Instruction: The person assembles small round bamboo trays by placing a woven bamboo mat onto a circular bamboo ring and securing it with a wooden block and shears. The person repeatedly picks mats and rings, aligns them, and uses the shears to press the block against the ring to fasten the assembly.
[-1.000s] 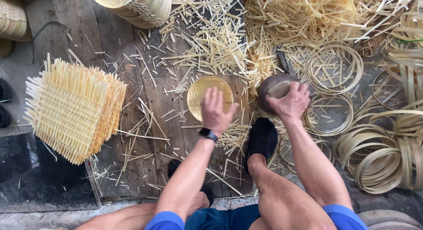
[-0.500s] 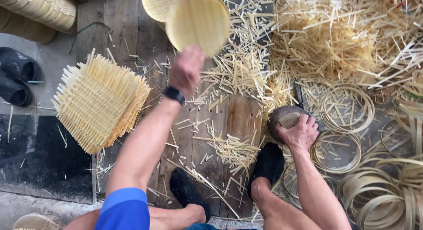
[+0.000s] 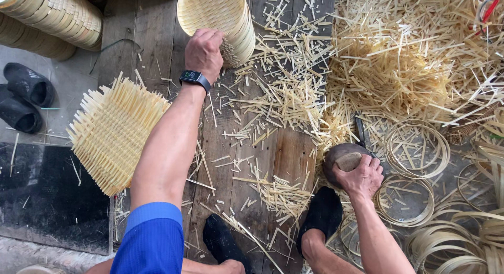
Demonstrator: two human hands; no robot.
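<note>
Two hands work apart: the left hand (image 3: 203, 51), fingers curled shut, presses the round woven bamboo tray stack (image 3: 218, 19) at the plank floor's (image 3: 157, 53) far edge; the right hand (image 3: 361, 177) grips a dark rounded wooden block (image 3: 341, 157) beside bamboo hoops (image 3: 416, 146).

A blue short sleeve (image 3: 152, 237) covers the upper arm at seven o'clock; a black smartwatch (image 3: 195, 78) bands the wrist at eleven o'clock; black socks (image 3: 323, 213) cover both feet at six o'clock.
</note>
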